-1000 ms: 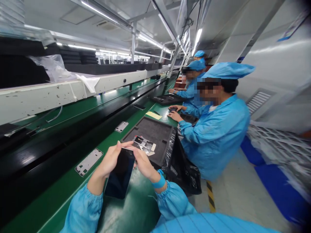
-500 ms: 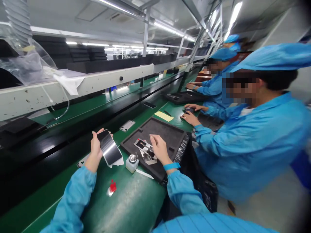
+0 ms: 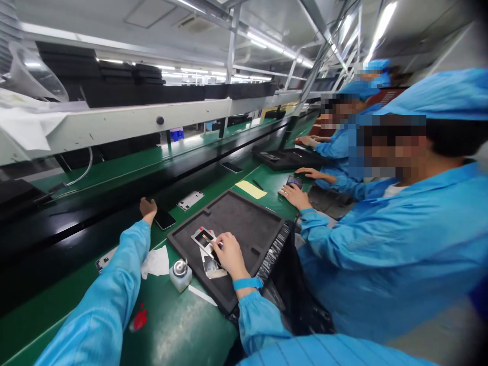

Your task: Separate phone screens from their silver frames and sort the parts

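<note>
My left hand [image 3: 148, 208] is reached out over the dark strip along the green bench, its fingers apart and holding nothing. Just right of it lies a dark-screened smartphone [image 3: 165, 219]. My right hand [image 3: 230, 254] is over the black foam tray [image 3: 244, 218], fingers bent and pinching the edge of a silver phone frame [image 3: 201, 235] with a dark opening and red spots. The fingertips partly cover that frame. Beneath it, a second flat piece [image 3: 212, 267] with a shiny dark face sticks out.
A pump bottle [image 3: 180, 276], white wipe [image 3: 155, 262], white strip [image 3: 202, 295] and red scrap [image 3: 140, 318] lie nearby. Pale phone frames [image 3: 190, 200] [image 3: 105, 259] line the belt. Beyond are a yellow sheet [image 3: 250, 189] and a co-worker [image 3: 373, 239] at the right.
My left hand has moved forward and put the smartphone down, letting go of it; the wipe now lies on the bench. My right hand stays at the frame in the tray. The view has shifted.
</note>
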A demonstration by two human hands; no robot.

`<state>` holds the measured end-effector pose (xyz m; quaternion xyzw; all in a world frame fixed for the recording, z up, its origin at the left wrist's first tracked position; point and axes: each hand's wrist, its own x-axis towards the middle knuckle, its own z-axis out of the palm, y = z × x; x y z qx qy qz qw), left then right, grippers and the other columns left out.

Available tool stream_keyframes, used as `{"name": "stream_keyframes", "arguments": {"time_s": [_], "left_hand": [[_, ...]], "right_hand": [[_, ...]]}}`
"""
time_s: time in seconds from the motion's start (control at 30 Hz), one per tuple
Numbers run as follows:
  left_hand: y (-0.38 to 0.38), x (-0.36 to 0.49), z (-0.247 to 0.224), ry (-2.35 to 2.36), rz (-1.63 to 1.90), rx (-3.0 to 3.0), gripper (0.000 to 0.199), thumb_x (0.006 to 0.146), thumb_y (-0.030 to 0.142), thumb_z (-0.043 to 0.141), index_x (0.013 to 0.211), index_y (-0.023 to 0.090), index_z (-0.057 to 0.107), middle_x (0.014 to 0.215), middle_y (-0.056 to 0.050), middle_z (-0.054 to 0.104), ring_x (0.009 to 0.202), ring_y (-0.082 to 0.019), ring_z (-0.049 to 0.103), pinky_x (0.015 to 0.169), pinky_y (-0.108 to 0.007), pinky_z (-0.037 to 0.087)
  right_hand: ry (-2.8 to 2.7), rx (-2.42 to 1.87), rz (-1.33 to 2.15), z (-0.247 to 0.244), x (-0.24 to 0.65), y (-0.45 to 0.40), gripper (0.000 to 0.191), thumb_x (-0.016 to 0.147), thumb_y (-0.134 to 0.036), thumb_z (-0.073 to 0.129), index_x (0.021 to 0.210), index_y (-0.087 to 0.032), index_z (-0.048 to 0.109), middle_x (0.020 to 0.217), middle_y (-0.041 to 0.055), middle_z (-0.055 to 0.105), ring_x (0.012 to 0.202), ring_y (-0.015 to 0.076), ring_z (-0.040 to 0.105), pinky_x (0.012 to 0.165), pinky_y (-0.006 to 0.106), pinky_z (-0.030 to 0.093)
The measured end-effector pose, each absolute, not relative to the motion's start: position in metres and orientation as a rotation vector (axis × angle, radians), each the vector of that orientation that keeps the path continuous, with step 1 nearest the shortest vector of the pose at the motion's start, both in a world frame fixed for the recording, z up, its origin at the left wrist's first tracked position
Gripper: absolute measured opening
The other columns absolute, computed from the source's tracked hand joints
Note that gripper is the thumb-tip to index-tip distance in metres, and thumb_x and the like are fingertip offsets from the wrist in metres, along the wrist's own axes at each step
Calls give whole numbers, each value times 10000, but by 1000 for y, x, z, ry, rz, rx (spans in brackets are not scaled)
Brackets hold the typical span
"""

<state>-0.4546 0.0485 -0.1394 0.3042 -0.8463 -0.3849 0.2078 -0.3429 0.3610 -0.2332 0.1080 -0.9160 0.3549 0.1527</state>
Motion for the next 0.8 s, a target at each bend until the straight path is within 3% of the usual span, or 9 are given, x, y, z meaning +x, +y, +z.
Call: {"name": "stream_keyframes", "arguments": {"time_s": [0.07, 0.17, 0.23, 0.33, 0.4, 0.53, 0.63, 0.73, 0.8], "left_hand": [[56, -470, -147, -2525, -968, 822, 527, 1040, 418, 714, 1505, 201, 597, 1593, -153, 546, 1434, -366, 558, 1189, -643, 475], [80, -493, -158, -2754, -883, 648, 726, 992, 513, 747, 1601, 189, 519, 1716, -205, 421, 1594, -448, 368, 1287, -726, 269], [100, -505, -165, -2879, -855, 437, 978, 868, 584, 856, 1651, 147, 465, 1749, -276, 355, 1651, -525, 215, 1306, -754, 121], [125, -513, -174, -2977, -834, 205, 1164, 725, 579, 967, 1668, 132, 451, 1708, -321, 401, 1650, -585, 140, 1280, -795, 16], [133, -512, -178, -2988, -836, 139, 987, 828, 553, 902, 1643, 175, 492, 1682, -260, 472, 1647, -530, 226, 1292, -790, 40], [127, -500, -170, -2897, -921, 75, 604, 1001, 448, 751, 1531, 200, 600, 1614, -160, 555, 1566, -398, 429, 1306, -714, 236], [107, -483, -145, -2738, -1053, 64, 635, 913, 386, 838, 1466, 152, 634, 1499, -185, 646, 1491, -394, 524, 1299, -635, 310], [74, -447, -115, -2509, -1220, 93, 791, 794, 316, 885, 1498, 130, 576, 1369, -215, 708, 1365, -399, 636, 1236, -529, 435], [48, -408, -102, -2344, -1326, 140, 909, 752, 347, 877, 1549, 141, 491, 1308, -201, 720, 1276, -395, 686, 1185, -553, 491]], "right_hand": [[-2666, 293, 975, -230, -340, 360, 104, 963, -316, 697, 934, -219, 674, 1059, 99, 680, 1022, 290, 636, 905, 384, 493], [-2726, 300, 890, -225, -333, 356, 360, 896, -422, 808, 1164, -207, 699, 1177, 121, 677, 1099, 332, 630, 928, 417, 488], [-2778, 320, 817, -221, -329, 354, 575, 849, -469, 863, 1327, -212, 670, 1241, 129, 670, 1146, 356, 621, 955, 445, 482], [-2831, 308, 784, -219, -329, 353, 634, 851, -470, 875, 1391, -223, 655, 1263, 130, 667, 1185, 362, 619, 978, 453, 478], [-2844, 276, 808, -218, -331, 353, 553, 866, -471, 864, 1326, -220, 688, 1241, 127, 671, 1189, 355, 626, 985, 444, 478], [-2875, 187, 754, -214, -334, 352, 506, 868, -521, 852, 1235, -205, 704, 1203, 129, 674, 1178, 347, 635, 989, 431, 480], [-2912, 65, 637, -209, -333, 350, 516, 890, -567, 814, 1220, -191, 687, 1221, 145, 677, 1186, 348, 637, 990, 424, 481], [-2928, -47, 572, -204, -334, 347, 551, 907, -624, 771, 1202, -168, 676, 1247, 187, 680, 1194, 374, 641, 991, 444, 480], [-2934, -107, 558, -201, -334, 346, 592, 912, -653, 751, 1201, -143, 671, 1260, 219, 683, 1206, 394, 641, 999, 463, 480]]}}
